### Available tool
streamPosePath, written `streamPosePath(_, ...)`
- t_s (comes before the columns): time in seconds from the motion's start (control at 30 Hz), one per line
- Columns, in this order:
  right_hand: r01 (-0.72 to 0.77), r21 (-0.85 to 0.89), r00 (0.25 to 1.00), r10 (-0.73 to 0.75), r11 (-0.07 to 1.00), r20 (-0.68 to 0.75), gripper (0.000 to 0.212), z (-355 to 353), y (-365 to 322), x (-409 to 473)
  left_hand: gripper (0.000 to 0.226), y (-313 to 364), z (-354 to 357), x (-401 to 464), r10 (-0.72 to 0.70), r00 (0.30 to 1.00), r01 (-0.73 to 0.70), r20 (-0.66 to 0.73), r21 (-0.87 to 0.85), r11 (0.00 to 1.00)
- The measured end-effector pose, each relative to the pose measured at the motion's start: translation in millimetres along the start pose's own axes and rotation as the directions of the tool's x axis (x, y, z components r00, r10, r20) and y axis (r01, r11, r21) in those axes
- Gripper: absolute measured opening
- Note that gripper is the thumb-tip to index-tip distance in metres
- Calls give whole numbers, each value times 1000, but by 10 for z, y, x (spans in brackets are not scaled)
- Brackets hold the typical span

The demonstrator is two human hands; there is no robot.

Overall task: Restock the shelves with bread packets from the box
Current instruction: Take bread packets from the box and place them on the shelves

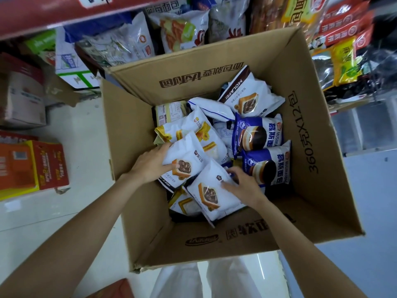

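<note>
An open cardboard box (pixel 129 134) on the floor holds several bread packets. My left hand (pixel 150 166) grips a white packet with a chocolate toast picture (pixel 187 160) at its left edge. My right hand (pixel 242 183) rests with its fingers on a second white chocolate toast packet (pixel 210 194) lying below the first. Two blue packets (pixel 257 134) lie at the right side of the box, a white and brown packet (pixel 249 95) at the back, yellow and white ones (pixel 193 127) in the middle.
Shelves at the top carry packed bread bags (pixel 178 26) and red snack packs (pixel 343 24). Red and orange cartons (pixel 40 164) and a pale carton (pixel 23 97) stand on the tiled floor to the left. My white trousers (pixel 204 280) show below the box.
</note>
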State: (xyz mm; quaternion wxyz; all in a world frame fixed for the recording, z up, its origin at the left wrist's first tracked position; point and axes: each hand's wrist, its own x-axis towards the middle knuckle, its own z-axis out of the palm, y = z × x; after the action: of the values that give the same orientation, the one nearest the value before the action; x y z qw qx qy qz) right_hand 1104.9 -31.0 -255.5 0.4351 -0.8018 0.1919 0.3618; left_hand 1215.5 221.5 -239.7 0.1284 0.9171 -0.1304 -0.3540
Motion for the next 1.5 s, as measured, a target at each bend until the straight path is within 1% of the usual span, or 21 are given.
streamPosePath(0.07, -35, 90, 996, 42, 995, -76, 41, -171, -5, 27, 72, 11, 2, 2, -47, 998, 42, -45, -112, 993)
streamPosePath(0.13, -99, 87, 990, 107, 991, -89, 51, -313, 22, 41, 68, 13, 16, 2, -110, 990, 89, -88, -216, 972)
streamPosePath(0.23, -229, -101, 972, 233, 968, 21, 75, -363, 97, 6, 61, 29, 46, -8, -185, 975, 136, -123, -330, 934)
streamPosePath(0.27, -258, -114, 963, 265, 959, 47, 78, -345, 145, -13, 60, 39, 57, -15, -190, 974, 136, -128, -342, 930)
streamPosePath(0.37, -277, 43, 961, 276, 960, 18, 75, -264, 254, -82, 58, 58, 68, -40, -198, 970, 140, -139, -343, 929)
streamPosePath(0.43, -244, 183, 964, 260, 952, -65, 57, -229, 255, -130, 57, 59, 58, -59, -201, 969, 138, -147, -354, 925)
streamPosePath(0.5, -223, 397, 943, 301, 890, -145, 46, -208, 226, -174, 57, 56, 39, -84, -212, 966, 143, -149, -377, 915)
streamPosePath(0.57, -178, 554, 915, 344, 813, -210, 46, -185, 183, -213, 57, 49, 14, -119, -232, 961, 152, -152, -411, 899)
streamPosePath(0.67, -61, 620, 898, 314, 782, -308, 39, -170, 56, -290, 58, 28, -41, -213, -263, 953, 152, -153, -511, 846)
streamPosePath(0.77, 61, 546, 885, 208, 836, -417, 28, -250, -147, -430, 57, 27, -126, -357, -301, 939, 146, -164, -603, 784)
streamPosePath(0.83, 115, 487, 873, 145, 866, -465, 28, -345, -293, -558, 56, 53, -226, -492, -321, 930, 129, -181, -656, 744)
streamPosePath(0.93, 190, 427, 878, 41, 884, -477, 30, -544, -536, -825, 64, 120, -445, -777, -337, 913, 52, -228, -756, 653)
streamPosePath(0.97, 226, 420, 879, 1, 879, -476, 29, -615, -628, -928, 63, 137, -519, -881, -343, 905, 23, -253, -776, 631)
streamPosePath(1.07, 365, 414, 868, -144, 834, -475, 19, -844, -972, -1273, 41, 190, -778, -1209, -365, 866, -64, -341, -800, 597)
streamPosePath(1.13, 442, 359, 846, -249, 822, -472, 13, -974, -1218, -1503, 33, 220, -974, -1439, -369, 843, -117, -391, -804, 583)
streamPosePath(1.17, 482, 305, 826, -311, 821, -471, 16, -1029, -1360, -1623, 31, 234, -1083, -1564, -371, 835, -146, -406, -814, 563)
streamPosePath(1.23, 571, 173, 775, -457, 802, -437, 38, -1124, -1612, -1794, 31, 269, -1323, -1822, -374, 812, -214, -447, -826, 522)
streamPosePath(1.27, 616, 118, 745, -528, 779, -409, 37, -1172, -1753, -1881, 33, 296, -1449, -1955, -370, 793, -252, -484, -814, 523)
streamPosePath(1.33, 673, 39, 691, -608, 739, -390, 18, -1283, -2040, -2038, 36, 362, -1705, -2222, -347, 755, -318, -556, -774, 548)
streamPosePath(1.43, 757, -1, 609, -706, 654, -360, 29, -1433, -2469, -2243, 36, 427, -2081, -2600, -307, 699, -395, -646, -706, 588)
streamPosePath(1.5, 799, -9, 559, -748, 601, -359, 32, -1536, -2776, -2385, 43, 458, -2348, -2844, -286, 640, -438, -714, -644, 627)
